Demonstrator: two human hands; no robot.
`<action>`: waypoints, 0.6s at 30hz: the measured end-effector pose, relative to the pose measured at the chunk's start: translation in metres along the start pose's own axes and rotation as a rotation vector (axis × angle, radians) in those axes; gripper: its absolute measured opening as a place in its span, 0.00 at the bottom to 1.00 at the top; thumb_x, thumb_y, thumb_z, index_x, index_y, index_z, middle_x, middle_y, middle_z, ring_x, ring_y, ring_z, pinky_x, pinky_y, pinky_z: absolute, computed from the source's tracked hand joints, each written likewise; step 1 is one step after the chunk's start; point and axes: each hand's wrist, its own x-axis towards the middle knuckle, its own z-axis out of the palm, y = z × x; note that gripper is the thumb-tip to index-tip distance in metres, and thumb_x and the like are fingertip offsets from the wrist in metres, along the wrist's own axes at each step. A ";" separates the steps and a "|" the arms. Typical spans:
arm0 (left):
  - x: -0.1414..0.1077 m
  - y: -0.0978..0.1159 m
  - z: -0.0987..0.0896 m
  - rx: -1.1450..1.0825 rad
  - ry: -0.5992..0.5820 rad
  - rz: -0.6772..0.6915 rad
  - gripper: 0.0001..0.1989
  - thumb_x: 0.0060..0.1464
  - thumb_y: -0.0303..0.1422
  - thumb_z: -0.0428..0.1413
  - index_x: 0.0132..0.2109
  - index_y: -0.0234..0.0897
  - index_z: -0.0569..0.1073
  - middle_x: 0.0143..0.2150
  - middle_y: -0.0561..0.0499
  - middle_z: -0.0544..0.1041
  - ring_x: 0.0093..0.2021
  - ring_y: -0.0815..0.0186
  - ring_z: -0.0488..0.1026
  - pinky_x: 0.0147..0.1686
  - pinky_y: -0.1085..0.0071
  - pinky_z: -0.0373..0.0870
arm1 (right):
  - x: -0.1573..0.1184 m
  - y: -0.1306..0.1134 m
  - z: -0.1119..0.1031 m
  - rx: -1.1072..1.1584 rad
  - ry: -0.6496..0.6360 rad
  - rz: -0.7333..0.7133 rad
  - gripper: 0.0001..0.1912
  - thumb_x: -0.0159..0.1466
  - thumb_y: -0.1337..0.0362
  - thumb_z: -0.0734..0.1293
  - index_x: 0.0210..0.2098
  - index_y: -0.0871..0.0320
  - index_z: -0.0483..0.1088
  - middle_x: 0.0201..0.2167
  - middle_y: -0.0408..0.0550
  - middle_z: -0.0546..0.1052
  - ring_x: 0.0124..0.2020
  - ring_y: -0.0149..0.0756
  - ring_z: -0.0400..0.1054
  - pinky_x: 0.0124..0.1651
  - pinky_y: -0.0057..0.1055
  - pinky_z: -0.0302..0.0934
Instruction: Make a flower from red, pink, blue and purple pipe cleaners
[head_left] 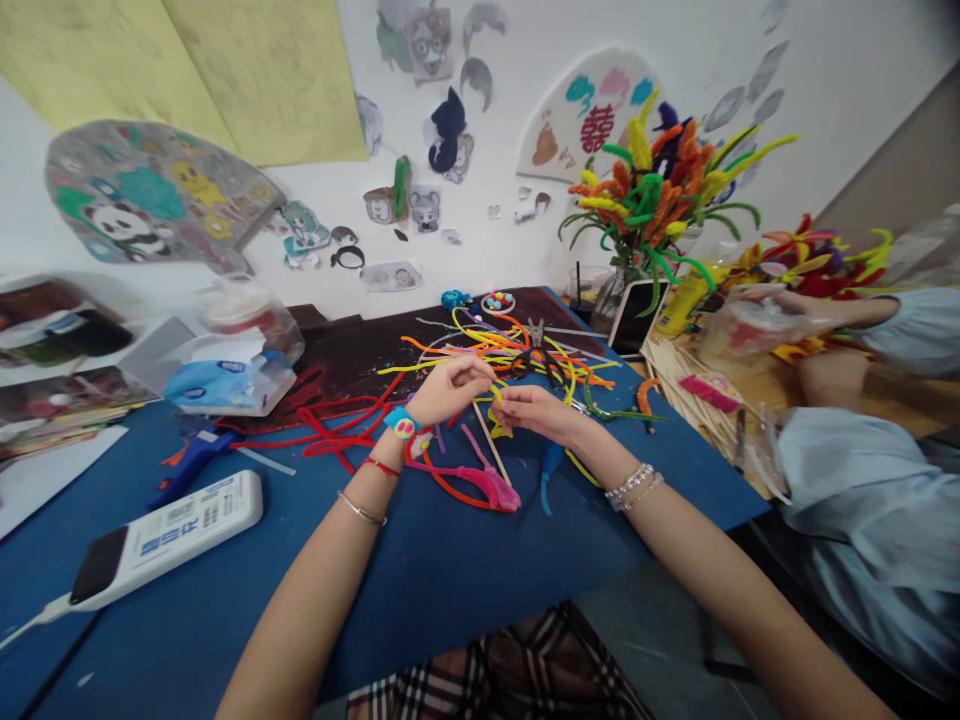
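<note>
At a crowded blue worktable [480, 565], a pair of bare hands meets over a tangle of coloured craft stems, seen from my remote post through the head camera. The right hand [541, 413] holds a yellow stem [498, 392] in a narrow pinch between thumb and fingers, just above the tabletop clutter. The left hand [450, 390], a blue band [403, 424] at its wrist, brings its fingertips close together at the same stem; from here I cannot tell whether they grip it or only touch it. Below the hands I see a pale stick [491, 440], a pink bundle [496, 487] and a blue piece [551, 463], with red stems [322, 432] spread to the left. Pliers [535, 334] lie among yellow and orange strands beyond the fingers. A blue glue gun [186, 465] rests on the left, near a white device [187, 528] and a tissue pack [225, 378]. At the right, a bouquet of fuzzy flowers [652, 195] stands behind a propped phone [636, 316], while a co-worker's hand [784, 298] is at a bagged cup [739, 332].
</note>
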 end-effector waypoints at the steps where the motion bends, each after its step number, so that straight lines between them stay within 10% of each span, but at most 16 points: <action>1: 0.000 0.002 -0.001 0.077 -0.006 0.047 0.07 0.53 0.33 0.53 0.37 0.35 0.72 0.27 0.54 0.69 0.23 0.73 0.62 0.25 0.75 0.60 | 0.000 0.000 0.000 0.000 -0.002 0.003 0.16 0.57 0.52 0.69 0.32 0.59 0.68 0.28 0.43 0.68 0.27 0.27 0.62 0.32 0.27 0.61; 8: -0.005 0.006 -0.004 0.569 -0.116 0.177 0.14 0.56 0.29 0.48 0.45 0.41 0.76 0.44 0.47 0.77 0.45 0.62 0.71 0.45 0.68 0.63 | 0.000 -0.003 0.002 -0.136 0.019 -0.018 0.15 0.60 0.52 0.65 0.34 0.59 0.66 0.30 0.45 0.69 0.29 0.30 0.65 0.31 0.28 0.64; 18: -0.008 -0.003 -0.005 0.972 -0.149 0.089 0.14 0.59 0.33 0.47 0.40 0.36 0.76 0.38 0.42 0.78 0.38 0.59 0.74 0.34 0.70 0.63 | 0.004 0.004 0.007 -0.765 0.292 -0.219 0.10 0.62 0.58 0.62 0.35 0.57 0.69 0.26 0.43 0.70 0.26 0.30 0.60 0.31 0.28 0.53</action>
